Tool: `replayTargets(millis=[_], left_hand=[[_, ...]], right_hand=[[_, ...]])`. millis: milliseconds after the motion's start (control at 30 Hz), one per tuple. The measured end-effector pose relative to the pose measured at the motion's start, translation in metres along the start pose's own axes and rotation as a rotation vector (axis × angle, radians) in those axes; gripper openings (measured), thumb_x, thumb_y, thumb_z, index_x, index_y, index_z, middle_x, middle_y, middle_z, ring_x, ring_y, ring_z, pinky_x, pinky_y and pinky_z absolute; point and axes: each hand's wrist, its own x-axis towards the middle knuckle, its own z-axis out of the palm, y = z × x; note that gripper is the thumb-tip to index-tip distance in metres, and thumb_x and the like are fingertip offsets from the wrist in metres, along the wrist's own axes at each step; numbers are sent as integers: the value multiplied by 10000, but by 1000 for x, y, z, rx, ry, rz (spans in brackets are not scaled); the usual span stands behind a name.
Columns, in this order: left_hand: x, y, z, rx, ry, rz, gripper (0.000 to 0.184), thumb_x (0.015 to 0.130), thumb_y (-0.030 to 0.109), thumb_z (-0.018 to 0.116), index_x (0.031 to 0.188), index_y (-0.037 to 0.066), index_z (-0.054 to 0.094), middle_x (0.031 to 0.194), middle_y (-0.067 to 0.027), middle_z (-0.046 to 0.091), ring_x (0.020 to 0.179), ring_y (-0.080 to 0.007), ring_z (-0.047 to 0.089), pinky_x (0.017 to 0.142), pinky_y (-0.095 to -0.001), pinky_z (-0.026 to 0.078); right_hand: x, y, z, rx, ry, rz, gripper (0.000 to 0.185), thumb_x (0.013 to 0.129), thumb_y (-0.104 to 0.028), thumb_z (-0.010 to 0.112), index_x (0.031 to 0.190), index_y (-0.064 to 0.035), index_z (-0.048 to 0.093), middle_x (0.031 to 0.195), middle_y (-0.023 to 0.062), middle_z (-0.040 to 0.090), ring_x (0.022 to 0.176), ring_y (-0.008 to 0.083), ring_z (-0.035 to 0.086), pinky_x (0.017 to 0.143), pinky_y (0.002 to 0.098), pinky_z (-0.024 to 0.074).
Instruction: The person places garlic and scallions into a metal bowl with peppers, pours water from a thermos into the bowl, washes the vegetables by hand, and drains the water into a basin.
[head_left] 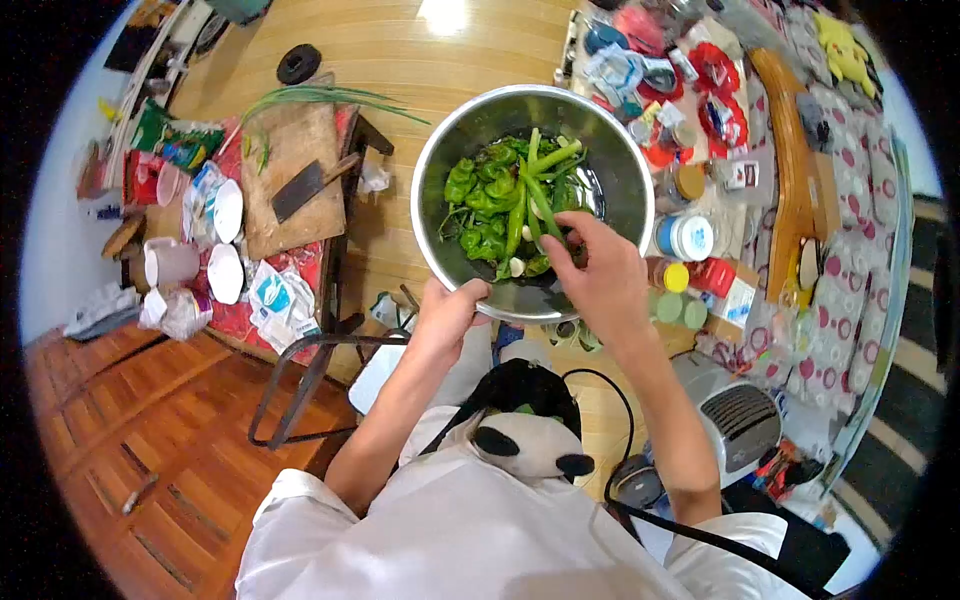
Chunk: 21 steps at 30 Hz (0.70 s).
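A round metal bowl (430, 250) is held in front of me. My left hand (455, 315) grips its near rim, with the thumb over the edge. Inside lie wrinkled green peppers (487, 190), long green peppers (516, 222) and a few white pieces that look like garlic cloves (517, 267). Dark, wet-looking patches show on the bowl's bottom. My right hand (600, 270) reaches in over the right side, thumb and fingers closed around the lower end of a long green piece (542, 205), seemingly a pepper. The fingertips partly hide that end.
At left, a low table holds a cutting board (270, 225), a cleaver (300, 190), green onions (330, 95) and white bowls (227, 212). A black-framed chair (300, 385) stands near my left arm. At right, jars (685, 238) crowd another table. A black cable (625, 400) hangs beside me.
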Motion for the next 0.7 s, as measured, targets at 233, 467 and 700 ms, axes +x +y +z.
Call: replayTargets(millis=[233,467,700], left_hand=[[13,52,-38,-94,84,64,202,831,15,552,1009,-59,610,861,-113,671,676,-204,665,553,-340,561],[73,125,-102,-30,208,135,176,825,47,582,985,-2,638,861,-37,659,721,-138,613,608,-308,496],[100,200,-112,-192,236,202,223,832,71,600,1040,10,654,896,-62,696,724,-153,659,604,-281,514]], right_hand=[[71,-68,64,107,-108,79,281,897,-242,644,1095,-71,544,918,156,670,809,374,663,694,455,516],[182,-151,100,-168,-344,-298,208,855,-247,697,884,-64,602,840,122,630,771,337,634,671,421,500],[303,-202,112,-254,-228,-498,917,604,-515,852,1336,-92,497,1424,312,328,1343,488,314,1039,600,365]])
